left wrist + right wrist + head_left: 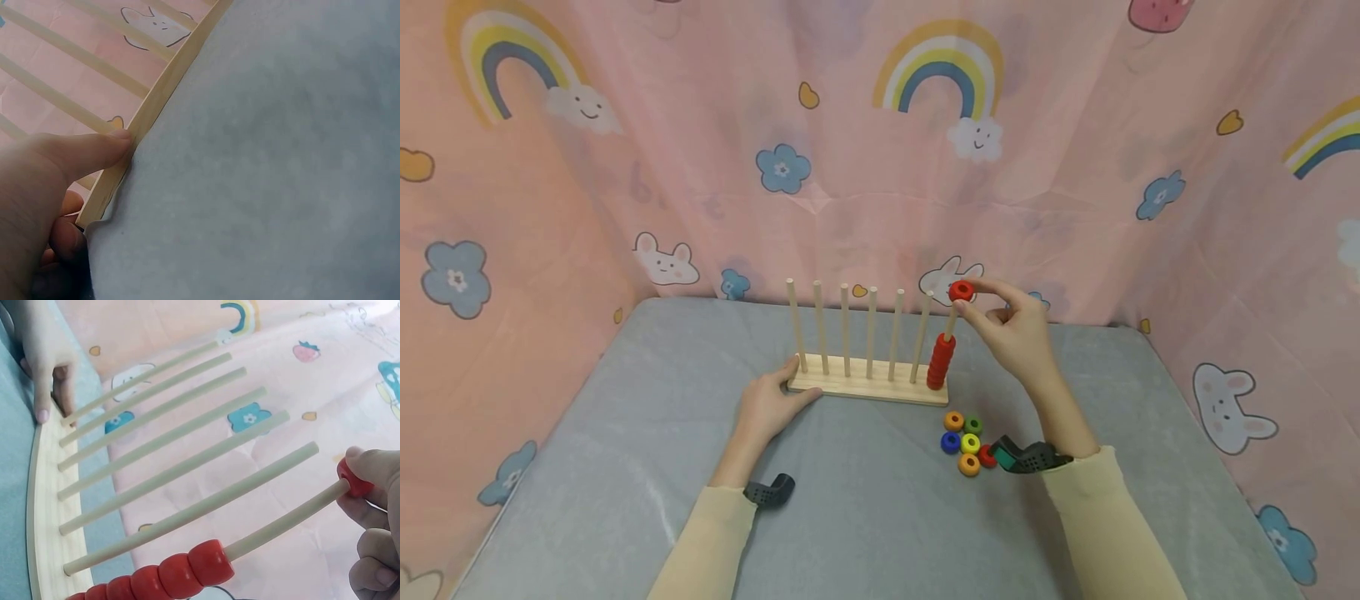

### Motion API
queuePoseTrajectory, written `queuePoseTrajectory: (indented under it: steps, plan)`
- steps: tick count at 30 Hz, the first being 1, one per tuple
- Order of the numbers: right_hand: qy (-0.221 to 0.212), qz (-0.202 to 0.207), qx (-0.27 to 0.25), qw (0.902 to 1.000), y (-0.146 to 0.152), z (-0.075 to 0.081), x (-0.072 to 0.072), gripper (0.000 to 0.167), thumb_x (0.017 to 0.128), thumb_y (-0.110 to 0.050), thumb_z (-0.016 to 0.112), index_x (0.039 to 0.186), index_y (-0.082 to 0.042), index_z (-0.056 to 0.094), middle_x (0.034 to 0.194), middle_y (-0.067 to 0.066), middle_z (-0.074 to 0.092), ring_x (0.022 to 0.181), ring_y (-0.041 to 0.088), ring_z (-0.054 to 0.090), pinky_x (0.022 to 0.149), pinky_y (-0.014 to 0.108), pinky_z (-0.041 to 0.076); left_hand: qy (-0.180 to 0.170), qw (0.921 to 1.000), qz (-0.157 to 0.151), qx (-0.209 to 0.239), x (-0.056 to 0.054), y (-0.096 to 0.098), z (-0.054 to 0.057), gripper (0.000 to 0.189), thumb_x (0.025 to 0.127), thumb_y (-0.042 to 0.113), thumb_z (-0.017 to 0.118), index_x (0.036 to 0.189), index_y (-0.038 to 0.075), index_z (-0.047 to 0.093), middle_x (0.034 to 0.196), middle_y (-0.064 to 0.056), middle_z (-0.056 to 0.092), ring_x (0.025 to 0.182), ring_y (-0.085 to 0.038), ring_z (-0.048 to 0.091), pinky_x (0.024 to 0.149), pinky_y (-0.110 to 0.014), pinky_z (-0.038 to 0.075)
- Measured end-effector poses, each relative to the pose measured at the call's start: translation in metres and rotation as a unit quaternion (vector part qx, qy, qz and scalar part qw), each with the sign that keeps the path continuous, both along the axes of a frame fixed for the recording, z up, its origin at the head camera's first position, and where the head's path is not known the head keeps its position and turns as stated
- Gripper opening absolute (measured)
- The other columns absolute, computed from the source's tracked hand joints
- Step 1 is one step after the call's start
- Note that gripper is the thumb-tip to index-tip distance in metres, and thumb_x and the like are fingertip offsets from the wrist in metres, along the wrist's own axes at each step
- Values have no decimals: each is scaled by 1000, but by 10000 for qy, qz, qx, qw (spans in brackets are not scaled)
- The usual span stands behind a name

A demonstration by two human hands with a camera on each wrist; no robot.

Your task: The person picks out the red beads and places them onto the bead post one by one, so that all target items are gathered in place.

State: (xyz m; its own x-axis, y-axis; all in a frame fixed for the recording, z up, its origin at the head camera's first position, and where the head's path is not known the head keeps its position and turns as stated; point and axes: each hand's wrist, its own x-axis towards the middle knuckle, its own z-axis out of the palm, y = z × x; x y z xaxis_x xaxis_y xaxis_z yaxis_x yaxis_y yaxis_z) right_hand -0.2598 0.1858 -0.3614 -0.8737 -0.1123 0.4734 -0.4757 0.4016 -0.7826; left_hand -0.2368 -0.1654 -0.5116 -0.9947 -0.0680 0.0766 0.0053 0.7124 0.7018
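A wooden peg stand (865, 385) with a row of upright pegs sits on the table. My left hand (765, 404) grips its left end, thumb along the front edge and fingers behind, as the left wrist view shows at the base (156, 94). At the far right, my right hand (1018, 333) pinches a red bead (961, 291) between thumb and forefinger. In the right wrist view this bead (354, 478) is at the tip of the rightmost peg (287, 519). Lower on that same peg is a stack of several red beads (940, 362).
Several loose beads lie in a cluster in front of the stand's right end, among them an orange bead (968, 464), a blue bead (951, 442), a yellow bead (970, 443) and a green bead (973, 425). A pink patterned curtain (850, 225) hangs behind the grey table (865, 517).
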Motion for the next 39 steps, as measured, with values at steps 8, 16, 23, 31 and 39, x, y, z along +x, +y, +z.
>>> queuePoseTrajectory:
  steps: [8,16,23,31,39]
  plan:
    - [-277,11,9,9996,-1,-5,0,37,97,-14,79,133,-8,73,114,12,70,40,7,25,41,25,22,-9,10000,0,8,0,0,0,83,90,48,84,156,9,53,154,-18,54,138,-45,56,102,-59,53]
    - [-263,-87,70,9996,-1,-12,-2,34,98,-18,80,130,-7,74,96,12,68,39,7,27,42,24,23,41,10000,-12,-25,-1,0,0,83,90,48,84,156,9,53,154,-18,54,137,-46,56,101,-58,54]
    - [-181,-117,150,9997,-2,-16,-2,35,97,-17,80,130,-5,74,86,11,68,39,7,27,41,25,24,41,10000,-27,-10,0,0,0,83,90,48,84,155,8,53,153,-19,54,138,-46,56,104,-59,52]
    - [-216,-144,176,9995,-2,-14,-1,34,97,-17,80,130,-6,74,76,6,63,39,8,28,42,25,24,31,10000,-30,-44,1,0,1,83,90,48,84,155,9,53,154,-17,54,139,-45,55,107,-60,50]
    - [-239,-112,160,9995,-1,-13,0,35,97,-17,80,130,-5,74,55,-6,37,39,8,25,41,25,22,7,10000,-37,-13,1,1,2,83,90,48,84,156,9,53,155,-17,54,141,-45,53,109,-60,49]
